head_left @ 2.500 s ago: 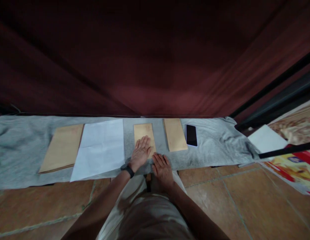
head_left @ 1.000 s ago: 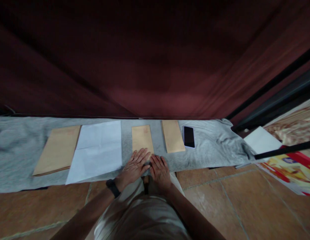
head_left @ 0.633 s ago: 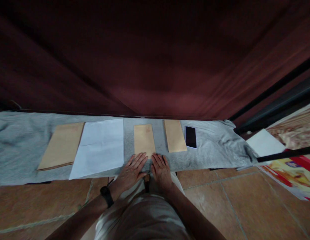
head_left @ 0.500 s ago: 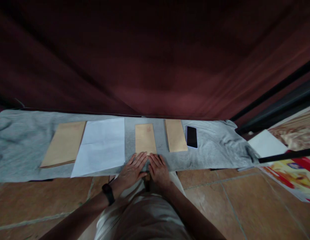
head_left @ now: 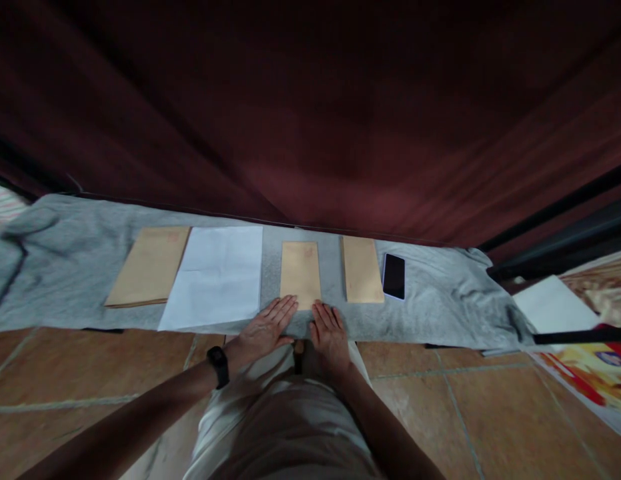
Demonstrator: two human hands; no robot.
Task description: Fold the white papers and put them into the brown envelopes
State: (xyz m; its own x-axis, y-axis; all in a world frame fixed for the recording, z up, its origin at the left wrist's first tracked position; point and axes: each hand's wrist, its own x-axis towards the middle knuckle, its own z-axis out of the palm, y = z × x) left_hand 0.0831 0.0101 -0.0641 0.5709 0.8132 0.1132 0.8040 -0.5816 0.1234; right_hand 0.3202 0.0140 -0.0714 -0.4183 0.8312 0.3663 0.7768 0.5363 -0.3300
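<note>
A small brown paper envelope (head_left: 299, 273) lies flat on the grey cloth, straight in front of me. My left hand (head_left: 268, 327) rests with outstretched fingers over its near left corner. At the near right corner, the fingertips of my right hand (head_left: 330, 333) touch or almost touch its edge, fingers straight and palm down. Neither hand grasps anything. To the left are white paper sheets (head_left: 217, 280), and beyond them a stack of larger brown envelopes (head_left: 150, 267). A stack of small brown envelopes (head_left: 363, 270) lies to the right.
A phone (head_left: 394, 276) lies right of the small stack. The grey cloth (head_left: 435, 293) covers a long narrow surface backed by a dark red curtain (head_left: 310, 133). At the right, beyond a black bar, are a white sheet (head_left: 555, 305) and a colourful printed package (head_left: 590, 373).
My hands have moved apart, from side by side at the middle of the envelope's near edge to its two near corners. The camera view has turned slightly.
</note>
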